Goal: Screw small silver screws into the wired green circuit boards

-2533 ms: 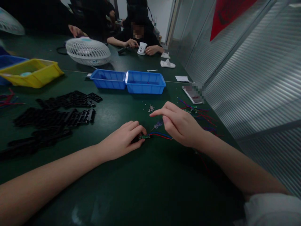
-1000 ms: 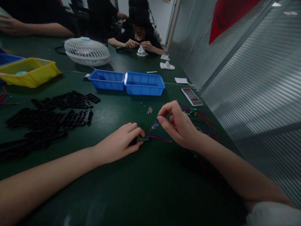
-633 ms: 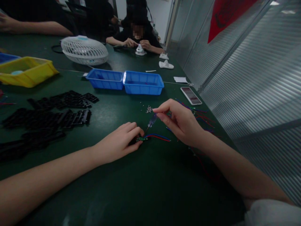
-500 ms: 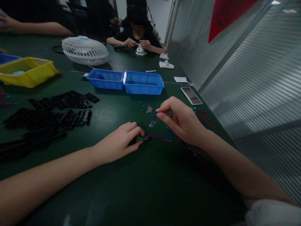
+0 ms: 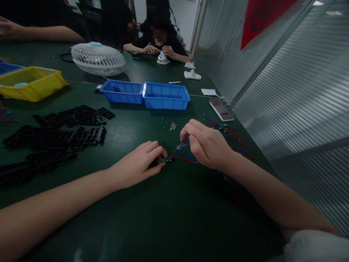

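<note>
My left hand point(image 5: 143, 160) rests on the green table, thumb and fingers closed on a small green circuit board point(image 5: 165, 160). A red and a blue wire run from the board to the right. In my right hand point(image 5: 207, 143) is a screwdriver point(image 5: 183, 143) with a clear bluish handle, tilted, its thin shaft pointing down left at the board. Whether its tip touches the board I cannot tell. Behind the hands lies a small pile of screws point(image 5: 172, 126). More wired circuit boards point(image 5: 223, 126) lie beyond and beside my right hand, partly hidden by it.
Black plastic parts point(image 5: 54, 140) lie in rows at the left. Two blue bins point(image 5: 166, 102), a yellow bin point(image 5: 38, 92) and a white fan point(image 5: 98, 60) stand farther back. A phone point(image 5: 221, 111) lies near the right edge. Across the table a person handles a white part point(image 5: 163, 59).
My right hand has moved slightly down and tilted the screwdriver lower, its fingers wrapping farther round the handle. The left hand and the board have stayed in place.
</note>
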